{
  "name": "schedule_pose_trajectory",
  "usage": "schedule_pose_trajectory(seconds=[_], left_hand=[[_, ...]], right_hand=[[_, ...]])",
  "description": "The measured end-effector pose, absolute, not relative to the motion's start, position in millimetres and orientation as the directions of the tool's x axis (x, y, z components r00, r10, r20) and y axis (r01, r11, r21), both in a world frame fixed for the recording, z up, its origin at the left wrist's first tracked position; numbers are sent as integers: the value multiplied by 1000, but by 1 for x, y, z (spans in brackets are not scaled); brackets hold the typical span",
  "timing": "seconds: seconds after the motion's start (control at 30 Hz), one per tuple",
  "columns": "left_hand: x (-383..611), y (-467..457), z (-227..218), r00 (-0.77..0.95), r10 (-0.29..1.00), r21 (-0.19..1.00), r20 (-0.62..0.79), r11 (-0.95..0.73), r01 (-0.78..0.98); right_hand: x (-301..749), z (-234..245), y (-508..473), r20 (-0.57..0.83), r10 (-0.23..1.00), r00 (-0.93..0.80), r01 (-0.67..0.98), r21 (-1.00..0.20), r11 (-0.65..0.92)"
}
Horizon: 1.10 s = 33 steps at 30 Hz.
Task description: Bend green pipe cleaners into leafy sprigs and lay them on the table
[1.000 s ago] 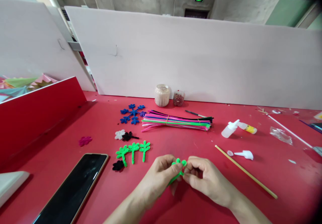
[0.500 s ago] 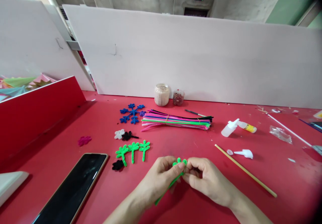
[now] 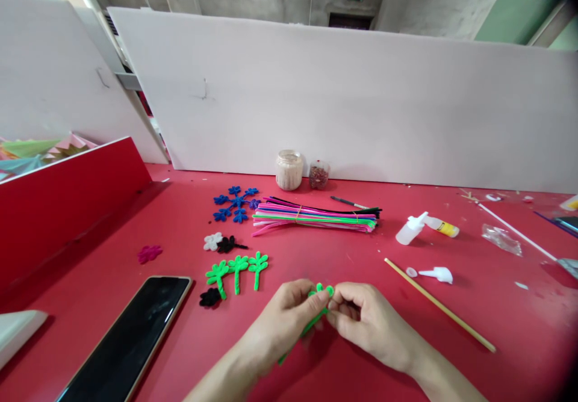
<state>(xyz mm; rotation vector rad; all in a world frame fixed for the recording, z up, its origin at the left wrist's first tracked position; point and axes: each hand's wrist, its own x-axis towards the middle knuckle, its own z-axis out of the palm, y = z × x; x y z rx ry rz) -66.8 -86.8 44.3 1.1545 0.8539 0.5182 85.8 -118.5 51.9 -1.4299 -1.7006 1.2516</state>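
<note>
My left hand pinches a bright green pipe cleaner bent into small loops at its upper end. Its straight tail slants down to the left beneath that hand. Close against the loops, the fingers of my right hand are closed on the pipe cleaner's right side; the exact grip is partly hidden. To the left on the red table lie three finished green leaf sprigs, made of the same fuzzy wire. A black flower touches the foot of the leftmost sprig.
Behind my hands lies a banded bundle of coloured pipe cleaners. Left are a blue flower cluster, a white flower, a magenta flower and a phone. A wooden stick and glue bottle lie right.
Both hands stay on the green pipe cleaner, with only slight finger movement. The whole view has shifted a little; the things on the table lie as before.
</note>
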Motion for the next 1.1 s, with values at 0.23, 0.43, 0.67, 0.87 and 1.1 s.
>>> schedule_pose_trajectory(seconds=[0.23, 0.43, 0.67, 0.87, 1.1], left_hand=[[-65, -88, 44, 592, 792, 987, -146, 81, 136], [-63, -90, 42, 609, 770, 982, -189, 164, 97], [-62, -93, 42, 548, 826, 990, -129, 77, 118], [-62, -94, 45, 524, 849, 998, -61, 36, 59], [-62, -94, 49, 517, 854, 998, -62, 49, 39]], right_hand=[[85, 51, -119, -105, 957, -269, 383, -924, 7], [84, 50, -120, -4, 971, -238, 499, -858, 119], [83, 49, -120, 234, 940, -247, 764, -551, 337], [84, 52, -122, 187, 960, -206, 690, -668, 278], [81, 57, -122, 3, 977, -215, 337, -938, 77]])
